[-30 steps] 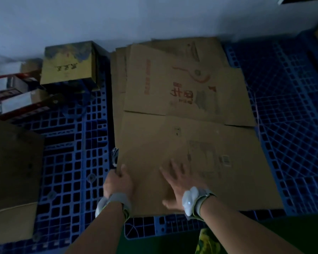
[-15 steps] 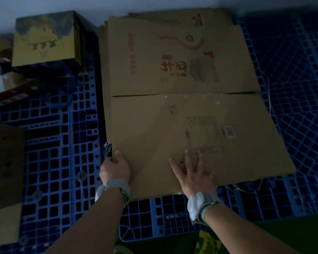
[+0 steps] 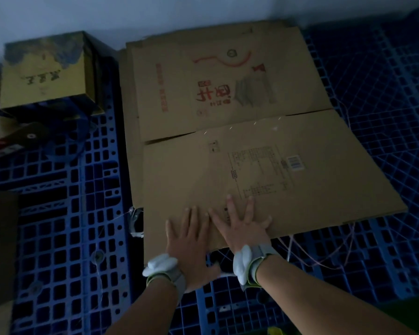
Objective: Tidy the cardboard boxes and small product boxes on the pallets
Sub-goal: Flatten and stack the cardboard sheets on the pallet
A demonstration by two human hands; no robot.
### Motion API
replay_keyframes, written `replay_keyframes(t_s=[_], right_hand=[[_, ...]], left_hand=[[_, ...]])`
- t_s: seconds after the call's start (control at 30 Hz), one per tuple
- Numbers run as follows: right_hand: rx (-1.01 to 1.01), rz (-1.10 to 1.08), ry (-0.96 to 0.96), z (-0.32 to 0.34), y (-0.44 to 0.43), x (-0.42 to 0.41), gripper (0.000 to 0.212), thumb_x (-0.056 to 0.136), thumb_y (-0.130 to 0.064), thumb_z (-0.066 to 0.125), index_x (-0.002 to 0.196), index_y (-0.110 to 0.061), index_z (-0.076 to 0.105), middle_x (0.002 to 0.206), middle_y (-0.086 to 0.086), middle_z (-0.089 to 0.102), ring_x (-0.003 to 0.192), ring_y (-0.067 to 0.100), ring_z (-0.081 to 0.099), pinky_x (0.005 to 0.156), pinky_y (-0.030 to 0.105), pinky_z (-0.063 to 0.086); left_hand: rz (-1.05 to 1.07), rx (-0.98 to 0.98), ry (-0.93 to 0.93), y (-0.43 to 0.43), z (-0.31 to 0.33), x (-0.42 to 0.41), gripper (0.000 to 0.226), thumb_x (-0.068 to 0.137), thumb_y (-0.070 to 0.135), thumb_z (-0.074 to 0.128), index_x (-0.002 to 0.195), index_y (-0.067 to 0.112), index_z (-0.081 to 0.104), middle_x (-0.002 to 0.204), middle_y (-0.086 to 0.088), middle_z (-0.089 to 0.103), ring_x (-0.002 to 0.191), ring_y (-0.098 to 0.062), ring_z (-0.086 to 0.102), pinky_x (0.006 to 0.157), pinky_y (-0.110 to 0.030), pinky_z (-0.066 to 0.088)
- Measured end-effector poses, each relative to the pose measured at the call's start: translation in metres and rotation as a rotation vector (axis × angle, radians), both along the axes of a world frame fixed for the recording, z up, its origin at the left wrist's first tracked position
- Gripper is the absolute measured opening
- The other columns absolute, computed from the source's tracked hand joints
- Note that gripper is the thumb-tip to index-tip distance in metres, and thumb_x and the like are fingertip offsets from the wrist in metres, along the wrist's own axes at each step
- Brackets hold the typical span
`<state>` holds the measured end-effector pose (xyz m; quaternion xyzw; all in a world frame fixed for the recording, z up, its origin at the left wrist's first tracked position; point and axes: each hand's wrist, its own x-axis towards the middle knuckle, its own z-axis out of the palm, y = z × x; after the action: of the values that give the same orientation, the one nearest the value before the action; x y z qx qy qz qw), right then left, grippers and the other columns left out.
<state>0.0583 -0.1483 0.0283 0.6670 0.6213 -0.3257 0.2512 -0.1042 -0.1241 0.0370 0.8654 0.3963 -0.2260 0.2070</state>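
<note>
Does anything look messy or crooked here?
Yes. The flattened cardboard sheets are stacked unevenly, lower edges sticking out on the left, and thin loose strings straggle over the blue pallet by the near edge.

Pretty dim shot, bluish cast everywhere, corners nearly black. The wall [image 3: 155, 13] up top catches the most light. Edges bow out, wide-angle style, and fine detail's soft.
</note>
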Motion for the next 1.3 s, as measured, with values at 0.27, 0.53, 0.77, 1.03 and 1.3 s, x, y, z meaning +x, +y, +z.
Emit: replay_keyframes(t_s=[0.27,0.53,0.77,1.03,1.3], right_hand=[[0.072,0.028,0.023,-0.014,-0.016,0.034,0.113,0.088,-0.016,0.063,0.138,-0.039,-0.035,0.136,-0.001,-0.053,0.137,0.047,-0.029,0.095,0.082,0.014],[0.043,-0.346,-0.265,0.008,-0.055,0.168,0.15,0.06,-0.013,0.083,0.125,-0.051,-0.046,0.158,0.014,-0.02,0.139,0.055,0.005,0.098,0.073,0.032],[0.118,-0.369,-0.237,-0.002,-0.066,0.147,0.11,0.094,-0.012,0.05,0.123,-0.038,-0.053,0.156,0.023,-0.019,0.137,0.059,0.009,0.098,0.061,0.043],[0.082,-0.344,-0.215,-0.022,-0.062,0.124,0.112,0.092,-0.004,0.05,0.126,-0.038,-0.051,0.153,0.023,-0.029,0.136,0.061,0.001,0.094,0.067,0.043],[0.071,-0.206,-0.297,-0.011,0.01,0.189,0.123,0.082,-0.026,0.068,0.133,-0.04,-0.043,0.156,0.027,-0.011,0.128,0.054,0.034,0.09,0.059,0.049]], left_hand=[[0.171,0.006,0.179,0.003,-0.021,0.04,0.095,0.092,0.013,0.045,0.135,0.021,-0.04,0.152,-0.009,-0.037,0.139,-0.037,-0.032,0.102,-0.075,0.001],[0.226,0.025,0.165,0.009,-0.031,0.023,0.102,0.091,0.011,0.046,0.131,0.025,-0.046,0.138,-0.004,-0.051,0.138,-0.037,-0.034,0.102,-0.076,0.002],[0.237,-0.045,0.278,0.011,-0.017,-0.001,0.112,0.083,-0.005,0.047,0.13,0.031,-0.048,0.135,-0.004,-0.057,0.13,-0.034,-0.044,0.104,-0.075,0.0],[0.204,-0.027,0.367,0.023,-0.012,-0.009,0.118,0.088,0.02,0.062,0.126,0.046,-0.047,0.142,-0.01,-0.048,0.139,-0.041,-0.028,0.105,-0.071,0.019],[0.133,0.105,0.194,0.071,-0.036,0.036,0.106,0.091,0.023,0.059,0.135,0.052,-0.034,0.154,-0.015,-0.03,0.141,-0.048,-0.015,0.099,-0.071,0.03]])
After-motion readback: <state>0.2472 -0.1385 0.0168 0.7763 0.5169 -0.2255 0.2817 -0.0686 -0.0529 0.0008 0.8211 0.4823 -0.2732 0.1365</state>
